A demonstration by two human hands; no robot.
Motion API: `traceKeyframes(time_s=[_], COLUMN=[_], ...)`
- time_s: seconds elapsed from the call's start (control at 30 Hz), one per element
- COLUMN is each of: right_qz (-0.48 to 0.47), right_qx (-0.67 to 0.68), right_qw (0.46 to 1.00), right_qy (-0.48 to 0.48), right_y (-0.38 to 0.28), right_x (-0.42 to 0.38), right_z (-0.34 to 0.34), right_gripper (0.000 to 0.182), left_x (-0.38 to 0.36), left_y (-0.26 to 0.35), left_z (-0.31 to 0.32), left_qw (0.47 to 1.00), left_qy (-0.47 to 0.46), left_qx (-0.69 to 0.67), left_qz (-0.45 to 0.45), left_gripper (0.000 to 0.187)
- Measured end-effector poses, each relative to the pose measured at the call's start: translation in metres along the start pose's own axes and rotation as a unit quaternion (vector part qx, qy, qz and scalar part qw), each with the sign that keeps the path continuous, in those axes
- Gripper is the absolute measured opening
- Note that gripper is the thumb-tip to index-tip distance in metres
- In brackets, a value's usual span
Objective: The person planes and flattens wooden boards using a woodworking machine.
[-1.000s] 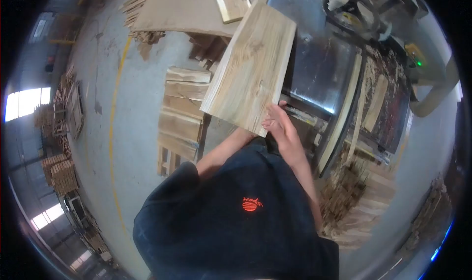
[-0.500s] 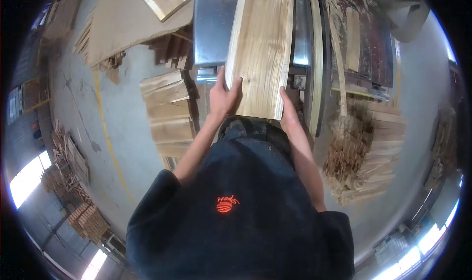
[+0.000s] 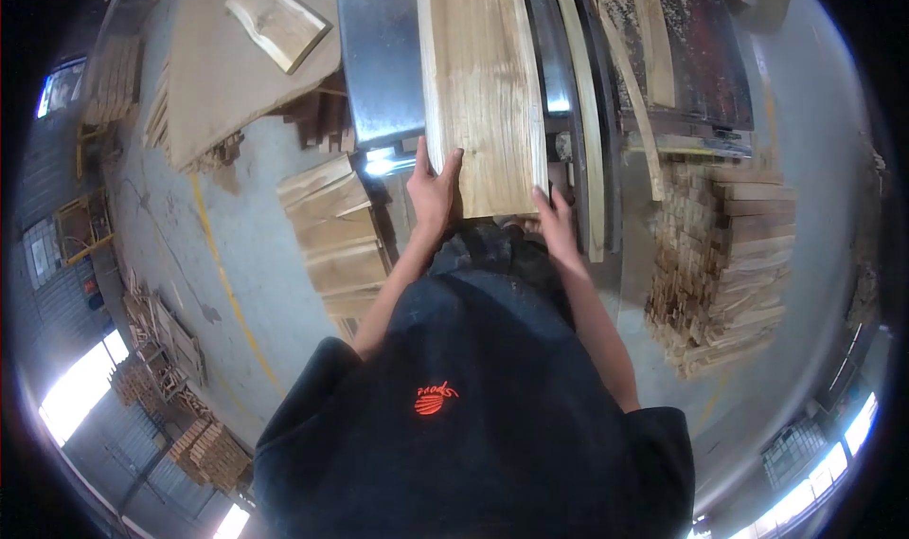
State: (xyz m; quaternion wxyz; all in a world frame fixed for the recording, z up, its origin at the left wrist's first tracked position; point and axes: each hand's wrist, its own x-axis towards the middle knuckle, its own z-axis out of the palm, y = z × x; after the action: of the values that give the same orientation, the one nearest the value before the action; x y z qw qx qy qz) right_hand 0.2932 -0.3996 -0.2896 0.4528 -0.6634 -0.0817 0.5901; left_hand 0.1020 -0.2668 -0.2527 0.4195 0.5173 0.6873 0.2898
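Observation:
A wide, pale wooden board [image 3: 481, 89] lies lengthwise on the metal saw table [image 3: 379, 61] in front of me. My left hand [image 3: 434, 190] grips its near left corner, thumb on top. At the near right corner my right hand [image 3: 552, 219] holds the board's end edge. A long thin wood strip [image 3: 578, 113] lies along the board's right side.
A stack of cut boards [image 3: 336, 231] sits on the floor at my left. Off-cut strips [image 3: 724, 264] are piled at the right. A big sheet with a small slab [image 3: 276, 32] on it lies at the upper left. Sawdust covers the dark machine bed [image 3: 696, 51].
The board swung from tilted in the air to flat and lengthwise on the saw table. My left hand came onto its near corner, and both hands pushed it a little forward.

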Motion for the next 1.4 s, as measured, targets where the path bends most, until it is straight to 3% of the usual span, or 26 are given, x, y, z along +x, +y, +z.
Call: traceKeyframes(time_s=[0.07,0.17,0.2,0.33,0.43,1.03,1.4], right_qz=[0.009,-0.026,-0.045,-0.094,-0.103,-0.088,-0.060], right_qx=[0.002,-0.020,-0.018,0.034,0.023,0.062,0.017], right_qw=[0.999,0.999,0.998,0.995,0.994,0.994,0.998], right_qy=[-0.046,-0.028,-0.033,0.017,0.027,0.009,-0.002], right_y=[0.010,-0.012,-0.019,-0.039,-0.051,-0.110,-0.149], right_x=[-0.005,-0.017,-0.014,0.006,0.019,0.091,0.122], right_z=[-0.005,0.004,0.007,0.025,0.031,0.056,0.067], right_gripper=[0.049,0.059,0.062,0.052,0.051,0.056,0.057], left_x=[0.005,0.020,0.021,0.034,0.049,0.133,0.182], left_y=[0.008,-0.007,0.002,0.010,0.008,0.051,0.061], left_z=[0.004,0.017,0.018,0.030,0.036,0.052,0.068], left_qw=[0.999,0.987,0.993,0.955,0.931,0.952,0.927], left_qy=[0.014,0.096,0.085,0.170,0.199,0.176,0.145], left_qx=[0.020,0.102,0.076,0.202,0.240,0.217,0.292], left_qz=[-0.030,0.077,0.025,0.134,0.187,0.128,0.184], left_gripper=[0.086,0.088,0.083,0.065,0.062,0.068,0.070])
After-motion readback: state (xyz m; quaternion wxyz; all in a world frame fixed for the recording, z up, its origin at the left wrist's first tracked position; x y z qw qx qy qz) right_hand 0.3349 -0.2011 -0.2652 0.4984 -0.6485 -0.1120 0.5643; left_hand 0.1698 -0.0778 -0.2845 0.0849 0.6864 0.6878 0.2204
